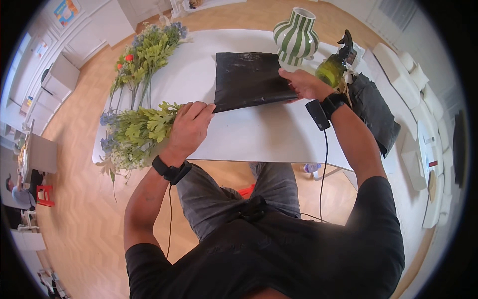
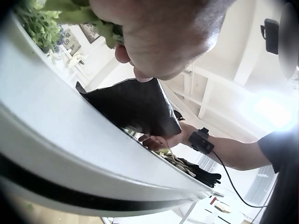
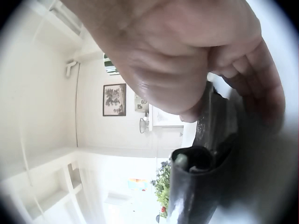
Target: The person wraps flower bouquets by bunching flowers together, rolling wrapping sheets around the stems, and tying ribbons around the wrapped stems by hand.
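A black sheet (image 1: 249, 79), folded over with a straight near edge, lies over the white table. At its near left corner my left hand (image 1: 189, 127) pinches the edge; the left wrist view shows this hand (image 2: 163, 37) above the raised sheet (image 2: 133, 105). My right hand (image 1: 306, 84) grips the right side, thumb on top and fingers curling underneath. In the right wrist view, the sheet (image 3: 194, 191) has a hollow, rolled-looking end below the right hand (image 3: 187, 60); something pale green shows inside, too unclear to name.
Artificial flowers with green leaves (image 1: 144, 124) lie on the table's left side. A green-striped white vase (image 1: 296, 37) stands behind my right hand. Farther right are a green glass vessel (image 1: 330, 71) and crumpled black material (image 1: 373, 109). The white table (image 1: 239, 139) has its near edge before my lap.
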Demonstrator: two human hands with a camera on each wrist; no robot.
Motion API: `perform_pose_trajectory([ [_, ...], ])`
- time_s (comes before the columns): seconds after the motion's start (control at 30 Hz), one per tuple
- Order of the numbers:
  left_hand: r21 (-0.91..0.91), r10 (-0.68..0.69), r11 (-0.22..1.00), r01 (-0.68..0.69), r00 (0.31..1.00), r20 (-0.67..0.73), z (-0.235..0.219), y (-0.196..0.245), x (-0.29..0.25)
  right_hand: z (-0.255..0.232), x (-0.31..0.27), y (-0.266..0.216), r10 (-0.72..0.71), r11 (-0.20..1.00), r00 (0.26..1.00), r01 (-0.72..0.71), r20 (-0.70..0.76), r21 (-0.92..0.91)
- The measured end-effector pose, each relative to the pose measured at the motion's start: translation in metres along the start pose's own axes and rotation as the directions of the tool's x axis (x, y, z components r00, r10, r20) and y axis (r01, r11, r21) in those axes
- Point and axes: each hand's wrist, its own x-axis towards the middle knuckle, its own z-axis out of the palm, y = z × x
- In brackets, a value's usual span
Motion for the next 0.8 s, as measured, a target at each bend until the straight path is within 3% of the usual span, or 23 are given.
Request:
perform_pose_trajectory([
  [0.07, -0.013, 0.011, 1.0, -0.011, 1.0, -0.001, -0.002, 0.001, 0.0, 0.008, -0.009, 0.0, 0.011, 0.97, 0.984, -0.054, 0.179, 0.237],
  [0.1, -0.027, 0.019, 0.999, -0.019, 1.0, 0.001, -0.004, 0.002, 0.0, 0.01, -0.005, 0.001, 0.009, 0.971, 0.983, -0.052, 0.181, 0.234],
  [0.17, -0.026, 0.025, 0.999, -0.024, 0.999, 0.031, -0.004, 0.005, -0.004, 0.018, 0.002, 0.007, -0.061, 0.841, 0.979, -0.056, 0.197, 0.538],
  [0.4, -0.056, 0.078, 0.996, -0.071, 0.988, 0.132, 0.003, 0.007, -0.015, 0.015, 0.025, 0.002, -0.023, 0.859, 0.972, -0.1, 0.233, 0.503],
  [0.6, -0.099, 0.064, 0.994, -0.05, 0.988, 0.143, 0.017, 0.002, -0.022, 0.021, 0.027, -0.014, -0.151, 0.927, 0.989, 0.138, 0.008, 0.347],
  [0.67, -0.101, 0.061, 0.994, -0.046, 0.987, 0.151, 0.02, 0.0, -0.023, 0.026, 0.019, -0.013, -0.342, 0.883, 0.933, 0.359, -0.11, 0.302],
  [0.8, -0.094, 0.027, 0.996, -0.011, 0.986, 0.168, 0.024, -0.004, -0.023, 0.027, -0.003, -0.003, -0.388, 0.828, 0.916, 0.395, -0.101, 0.399],
])
